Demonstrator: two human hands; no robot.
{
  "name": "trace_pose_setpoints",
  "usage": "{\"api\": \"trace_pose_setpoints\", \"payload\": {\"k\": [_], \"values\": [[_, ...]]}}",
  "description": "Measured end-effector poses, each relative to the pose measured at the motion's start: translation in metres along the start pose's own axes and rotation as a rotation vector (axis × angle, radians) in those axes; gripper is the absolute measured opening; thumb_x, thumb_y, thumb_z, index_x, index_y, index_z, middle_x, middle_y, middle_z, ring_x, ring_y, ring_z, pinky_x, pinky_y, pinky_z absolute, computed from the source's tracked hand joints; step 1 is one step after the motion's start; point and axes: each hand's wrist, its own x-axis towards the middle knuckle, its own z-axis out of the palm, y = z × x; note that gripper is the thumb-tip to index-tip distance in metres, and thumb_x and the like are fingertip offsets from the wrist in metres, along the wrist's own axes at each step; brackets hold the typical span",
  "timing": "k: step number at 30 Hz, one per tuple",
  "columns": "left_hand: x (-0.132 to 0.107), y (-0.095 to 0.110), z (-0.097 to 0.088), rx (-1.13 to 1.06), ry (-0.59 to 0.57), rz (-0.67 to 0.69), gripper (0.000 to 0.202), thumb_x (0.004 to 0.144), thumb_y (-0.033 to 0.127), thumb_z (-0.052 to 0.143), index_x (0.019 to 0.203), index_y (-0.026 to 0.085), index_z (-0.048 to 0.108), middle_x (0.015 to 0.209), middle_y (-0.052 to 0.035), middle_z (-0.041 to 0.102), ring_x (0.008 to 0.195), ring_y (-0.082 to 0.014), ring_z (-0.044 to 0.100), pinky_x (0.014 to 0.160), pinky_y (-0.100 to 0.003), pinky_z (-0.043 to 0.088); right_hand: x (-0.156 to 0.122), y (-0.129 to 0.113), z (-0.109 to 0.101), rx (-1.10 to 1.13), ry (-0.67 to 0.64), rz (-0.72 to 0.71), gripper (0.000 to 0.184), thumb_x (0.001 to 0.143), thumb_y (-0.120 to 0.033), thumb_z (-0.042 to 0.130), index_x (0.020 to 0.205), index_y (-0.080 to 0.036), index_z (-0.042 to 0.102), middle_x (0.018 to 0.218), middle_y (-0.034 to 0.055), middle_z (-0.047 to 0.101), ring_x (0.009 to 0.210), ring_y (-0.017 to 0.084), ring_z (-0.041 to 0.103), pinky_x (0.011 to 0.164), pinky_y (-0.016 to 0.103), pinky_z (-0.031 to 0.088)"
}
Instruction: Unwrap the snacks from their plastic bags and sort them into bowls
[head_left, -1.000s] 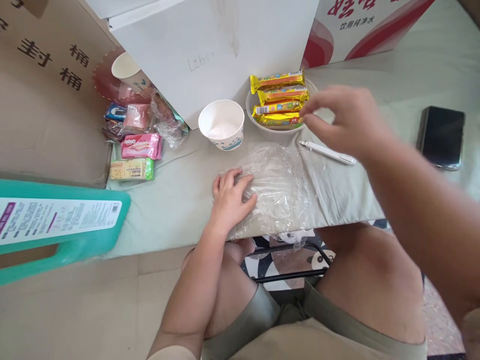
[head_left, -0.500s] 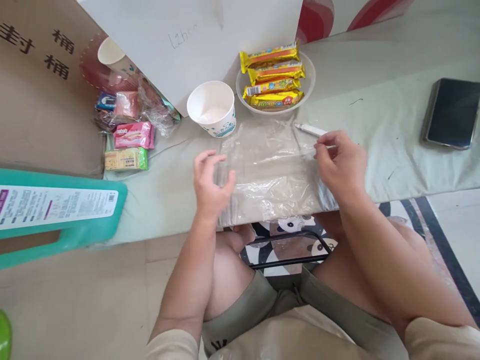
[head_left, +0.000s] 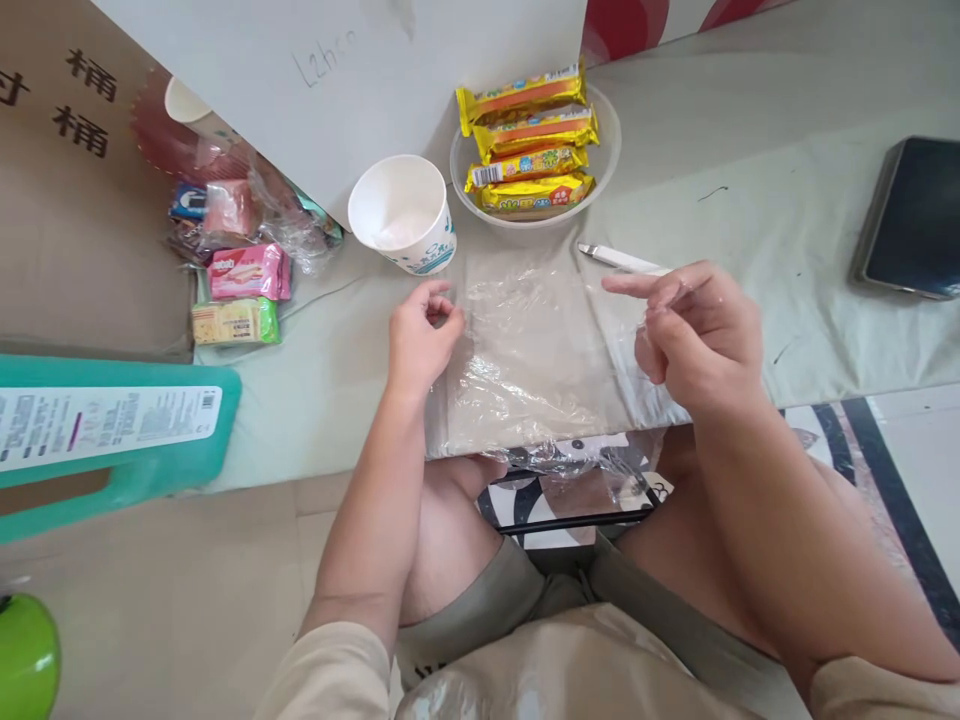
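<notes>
A clear plastic bag point(head_left: 529, 370) lies flat on the cloth-covered table, its lower end hanging over the front edge. At its left side is my left hand point(head_left: 424, 335), fingers loosely curled, a gap between thumb and forefinger. Over the bag's right side, my right hand point(head_left: 709, 340) stretches its forefinger to the left, thumb pressed against a curled finger. Whether thin film is caught in that pinch is hard to see. Just beyond the right hand lies a white pen-like cutter point(head_left: 622, 259). A white paper cup point(head_left: 403, 215) stands upright beyond the left hand.
Behind the bag, a translucent bowl point(head_left: 610, 150) holds several yellow-wrapped snack bars point(head_left: 536, 190). Small wrapped snacks point(head_left: 247, 272) sit left, near a teal jug point(head_left: 225, 430). A dark phone point(head_left: 915, 218) is far right. Boxes point(head_left: 337, 110) stand along the back.
My right hand has shifted slightly right and its forefinger now points out. The left hand's fingers have curled more. The bag's lower end bulges further over the table edge. The view has shifted slightly.
</notes>
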Motion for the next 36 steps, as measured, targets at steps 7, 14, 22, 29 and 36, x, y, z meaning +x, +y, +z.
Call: {"api": "trace_pose_setpoints", "payload": {"k": [7, 14, 22, 29, 36], "values": [[-0.021, 0.016, -0.021, -0.566, 0.019, -0.343, 0.015, 0.068, 0.02, 0.073, 0.076, 0.02, 0.061, 0.071, 0.0041, 0.063, 0.055, -0.0094, 0.067, 0.035, -0.014, 0.035, 0.01, 0.006, -0.009, 0.278, 0.28, 0.325, 0.021, 0.086, -0.038, 0.076, 0.092, -0.027, 0.06, 0.091, -0.0025, 0.077, 0.039, 0.005, 0.046, 0.035, 0.022, 0.033], [-0.026, 0.029, -0.027, -0.67, 0.099, -0.459, 0.012, 0.086, 0.022, 0.069, 0.084, 0.023, 0.057, 0.054, 0.0059, 0.063, 0.039, -0.0078, 0.059, 0.031, -0.013, 0.026, -0.007, 0.027, -0.021, 0.095, 0.004, 0.519, 0.062, 0.088, -0.048, 0.076, 0.143, -0.031, 0.051, 0.086, 0.0033, 0.077, 0.067, 0.023, 0.074, 0.058, 0.037, 0.062], [-0.022, 0.014, -0.029, -0.76, 0.191, -0.438, 0.022, 0.087, 0.033, 0.077, 0.086, 0.025, 0.057, 0.05, 0.0087, 0.061, 0.038, -0.0071, 0.058, 0.033, -0.013, 0.029, -0.031, 0.021, -0.024, 0.068, -0.125, 0.363, 0.096, 0.096, -0.056, 0.064, 0.171, -0.024, 0.014, 0.093, 0.008, 0.081, 0.084, 0.028, 0.08, 0.077, 0.047, 0.066], [-0.031, 0.002, -0.035, -0.677, 0.027, -0.278, 0.046, 0.081, 0.045, 0.083, 0.116, 0.028, 0.058, 0.062, 0.0058, 0.073, 0.046, -0.013, 0.068, 0.039, -0.018, 0.042, -0.021, 0.012, -0.007, 0.022, 0.146, 0.208, 0.017, 0.093, -0.032, 0.068, 0.109, -0.03, 0.073, 0.081, -0.0003, 0.079, 0.058, 0.016, 0.072, 0.063, 0.036, 0.063], [-0.042, -0.007, -0.036, -0.465, -0.006, 0.091, 0.036, 0.07, 0.039, 0.09, 0.093, 0.021, 0.069, 0.07, 0.0013, 0.077, 0.055, -0.0132, 0.071, 0.053, -0.023, 0.058, -0.017, 0.017, -0.018, 0.061, 0.184, 0.089, 0.014, 0.093, -0.044, 0.074, 0.093, -0.03, 0.075, 0.069, -0.0023, 0.073, 0.054, 0.016, 0.068, 0.057, 0.036, 0.061]]}}
